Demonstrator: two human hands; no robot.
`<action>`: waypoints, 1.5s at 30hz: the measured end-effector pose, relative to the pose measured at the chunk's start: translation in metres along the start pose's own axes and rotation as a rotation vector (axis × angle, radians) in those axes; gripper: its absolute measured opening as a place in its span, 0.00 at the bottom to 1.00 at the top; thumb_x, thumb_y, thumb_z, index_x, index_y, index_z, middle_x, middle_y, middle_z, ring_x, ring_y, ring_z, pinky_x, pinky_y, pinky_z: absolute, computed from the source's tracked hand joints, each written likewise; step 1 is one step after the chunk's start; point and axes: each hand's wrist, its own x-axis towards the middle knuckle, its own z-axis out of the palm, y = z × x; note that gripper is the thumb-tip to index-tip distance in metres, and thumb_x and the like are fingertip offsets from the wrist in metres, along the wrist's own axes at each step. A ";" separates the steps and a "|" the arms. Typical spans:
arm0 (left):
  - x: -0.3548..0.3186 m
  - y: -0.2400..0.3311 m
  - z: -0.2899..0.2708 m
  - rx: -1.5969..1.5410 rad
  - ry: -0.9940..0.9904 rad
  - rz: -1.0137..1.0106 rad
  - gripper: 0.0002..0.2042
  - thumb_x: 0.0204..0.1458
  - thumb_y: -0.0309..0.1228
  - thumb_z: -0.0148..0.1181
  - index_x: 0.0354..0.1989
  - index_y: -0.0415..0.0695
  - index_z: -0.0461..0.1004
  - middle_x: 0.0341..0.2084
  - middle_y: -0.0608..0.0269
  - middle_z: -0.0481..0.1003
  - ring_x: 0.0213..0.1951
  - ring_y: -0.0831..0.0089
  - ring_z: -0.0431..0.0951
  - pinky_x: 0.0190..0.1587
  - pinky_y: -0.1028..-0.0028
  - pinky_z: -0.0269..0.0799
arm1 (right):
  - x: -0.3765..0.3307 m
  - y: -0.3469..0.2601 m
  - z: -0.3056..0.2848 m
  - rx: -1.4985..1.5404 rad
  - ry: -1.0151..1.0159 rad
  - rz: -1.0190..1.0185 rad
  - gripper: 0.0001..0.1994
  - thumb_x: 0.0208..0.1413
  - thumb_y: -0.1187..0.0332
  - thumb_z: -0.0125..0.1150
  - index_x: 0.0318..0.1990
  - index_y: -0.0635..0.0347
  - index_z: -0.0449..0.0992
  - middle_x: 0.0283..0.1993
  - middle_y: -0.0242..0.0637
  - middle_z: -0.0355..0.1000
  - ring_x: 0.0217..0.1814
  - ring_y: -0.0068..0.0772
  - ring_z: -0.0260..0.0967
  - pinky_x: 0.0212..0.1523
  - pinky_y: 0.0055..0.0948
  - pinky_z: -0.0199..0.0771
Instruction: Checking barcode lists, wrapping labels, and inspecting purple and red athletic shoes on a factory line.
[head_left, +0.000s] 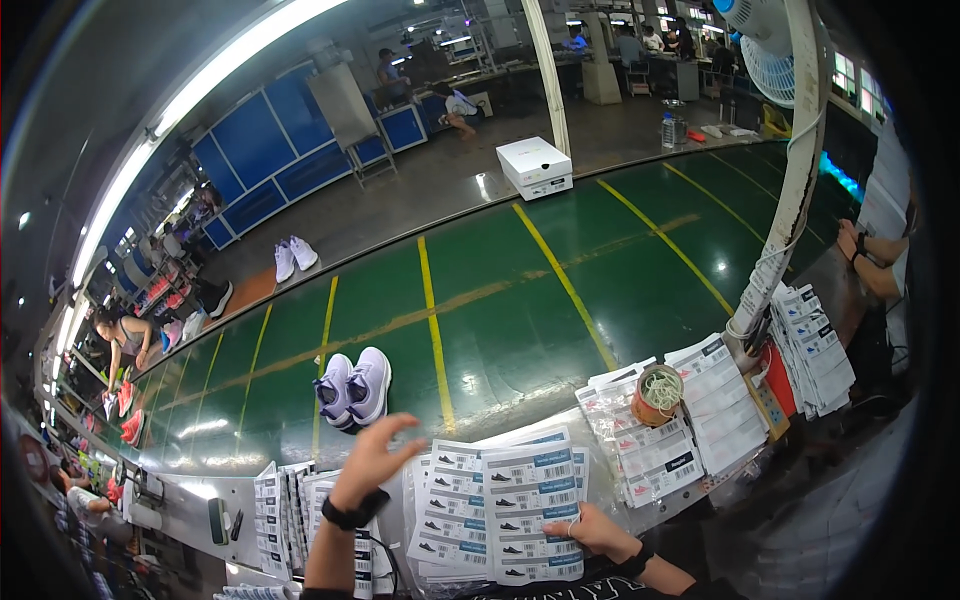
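The green conveyor [490, 340] gives room between two obstacles — lavender shoes [368, 388] leftward, a white pole [783, 235] rightward.

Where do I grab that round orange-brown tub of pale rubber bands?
Grip the tub by its curved wall, probably from the near side, where your right hand is: it stands upright on white printed sheets, and rubber bands fill its open top.

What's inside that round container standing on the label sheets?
Pale, thin loops, perhaps rubber bands, lie tangled at the mouth of the container. Anything deeper is covered by those loops and the container's sides, so I can't tell.
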 end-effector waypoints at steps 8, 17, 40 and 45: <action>-0.065 0.099 0.074 -0.473 -0.630 0.096 0.16 0.54 0.34 0.61 0.49 0.40 0.74 0.42 0.57 0.78 0.45 0.68 0.77 0.49 0.71 0.70 | 0.001 0.001 -0.001 -0.047 -0.022 -0.012 0.22 0.52 0.74 0.64 0.55 0.68 0.68 0.50 0.40 0.73 0.50 0.31 0.72 0.51 0.27 0.72; -0.066 0.098 0.107 -0.456 -0.655 0.023 0.16 0.57 0.38 0.57 0.49 0.42 0.75 0.39 0.58 0.79 0.42 0.69 0.78 0.45 0.72 0.71 | 0.008 0.020 -0.017 -0.148 0.039 0.010 0.20 0.51 0.72 0.64 0.52 0.67 0.71 0.48 0.36 0.74 0.48 0.27 0.71 0.48 0.25 0.71; -0.070 0.092 0.129 -0.251 -0.511 0.226 0.15 0.56 0.38 0.58 0.45 0.39 0.73 0.36 0.52 0.77 0.40 0.57 0.78 0.43 0.68 0.73 | 0.004 0.012 -0.011 -0.140 -0.008 -0.099 0.16 0.51 0.75 0.63 0.49 0.66 0.74 0.45 0.35 0.75 0.46 0.24 0.71 0.47 0.24 0.69; -0.072 0.094 0.130 -0.197 -0.493 0.266 0.16 0.56 0.38 0.58 0.45 0.39 0.73 0.37 0.52 0.75 0.40 0.57 0.77 0.43 0.67 0.72 | 0.001 0.007 -0.009 -0.181 -0.010 -0.089 0.17 0.50 0.75 0.63 0.49 0.66 0.73 0.46 0.35 0.75 0.47 0.24 0.70 0.48 0.25 0.69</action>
